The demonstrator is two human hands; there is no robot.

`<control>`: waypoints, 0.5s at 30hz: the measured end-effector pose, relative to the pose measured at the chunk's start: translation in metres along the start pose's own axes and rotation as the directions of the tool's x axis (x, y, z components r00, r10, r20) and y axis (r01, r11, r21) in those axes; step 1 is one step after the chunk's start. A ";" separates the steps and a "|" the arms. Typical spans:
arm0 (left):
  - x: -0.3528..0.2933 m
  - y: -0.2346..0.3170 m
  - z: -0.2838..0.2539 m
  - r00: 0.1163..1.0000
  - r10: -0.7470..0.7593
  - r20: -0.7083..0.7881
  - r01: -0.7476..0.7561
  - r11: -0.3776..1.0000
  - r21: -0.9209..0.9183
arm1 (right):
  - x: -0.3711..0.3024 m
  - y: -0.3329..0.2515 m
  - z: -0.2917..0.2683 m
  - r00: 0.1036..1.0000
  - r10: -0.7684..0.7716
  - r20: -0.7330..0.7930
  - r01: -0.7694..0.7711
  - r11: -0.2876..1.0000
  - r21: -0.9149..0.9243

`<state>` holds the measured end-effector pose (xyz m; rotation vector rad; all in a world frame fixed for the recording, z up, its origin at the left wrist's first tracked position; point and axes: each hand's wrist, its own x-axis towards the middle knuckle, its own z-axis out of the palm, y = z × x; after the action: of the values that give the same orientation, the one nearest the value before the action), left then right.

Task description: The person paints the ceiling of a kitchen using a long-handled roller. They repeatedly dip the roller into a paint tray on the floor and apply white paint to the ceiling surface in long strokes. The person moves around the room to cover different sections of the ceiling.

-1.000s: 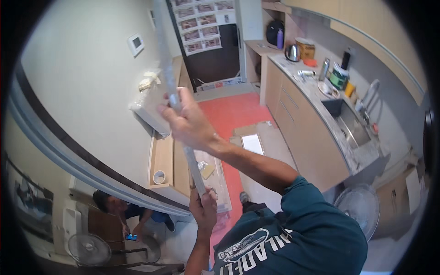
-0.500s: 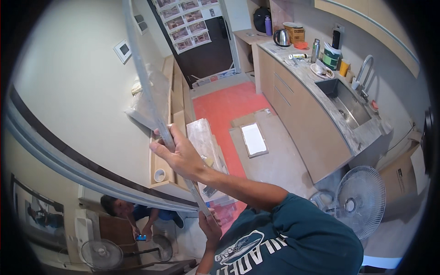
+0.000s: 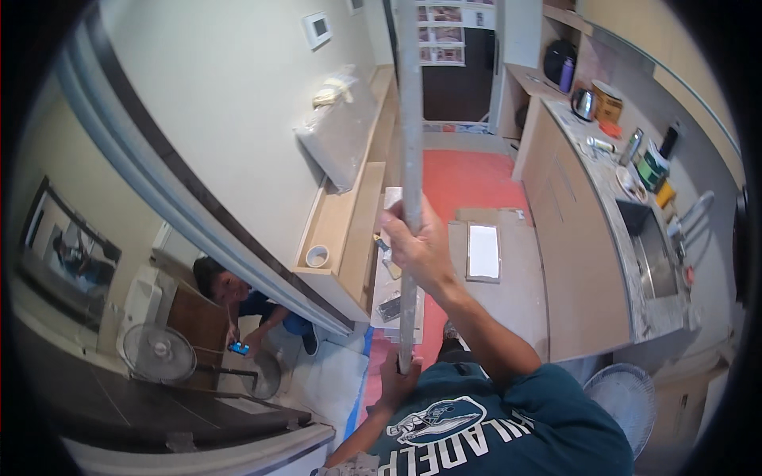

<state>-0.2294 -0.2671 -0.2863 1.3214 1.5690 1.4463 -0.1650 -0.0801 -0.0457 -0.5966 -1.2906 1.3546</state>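
A long, narrow grey bar (image 3: 410, 119), like a metal straightedge, stands nearly upright before me and runs out past the top of the view. Partway up, my right hand (image 3: 421, 246) is closed around it, thumb on the left side. My left hand (image 3: 397, 379) is lower, near my shirt, with its fingers closed about the bar's bottom end. Beyond the bar lies a pale board stack (image 3: 391, 317) with a putty-knife-like tool and a dark grey block on it.
At left, another person (image 3: 230, 293) crouches past a door frame (image 3: 198, 210), holding a small blue object, near a fan (image 3: 159, 353). A wooden ledge (image 3: 353, 230) carries a tape roll (image 3: 317, 256) and a wrapped panel (image 3: 341, 131). The counter (image 3: 595, 151) with sink runs along the right; another fan (image 3: 623, 404) stands nearer.
The bar has swung from a leftward slant to nearly upright, both hands still gripping it. My view has turned left, so the room's contents sit farther right.
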 end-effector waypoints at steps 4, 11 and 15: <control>-0.002 0.005 0.008 0.999 -0.024 -0.021 0.025 0.998 0.063 | -0.001 0.010 -0.007 0.999 0.045 -0.021 -0.046 0.999 -0.016; 0.005 0.016 0.012 0.989 -0.137 0.047 0.134 0.989 0.064 | 0.000 0.009 -0.023 0.996 0.084 -0.014 -0.084 0.996 0.036; 0.001 0.015 0.016 0.979 -0.200 0.027 0.188 0.953 0.239 | 0.002 0.019 -0.032 0.997 0.021 -0.070 -0.031 0.989 -0.142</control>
<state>-0.2116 -0.2625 -0.2749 1.2811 1.8249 1.1256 -0.1433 -0.0633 -0.0711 -0.7543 -1.3361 1.2593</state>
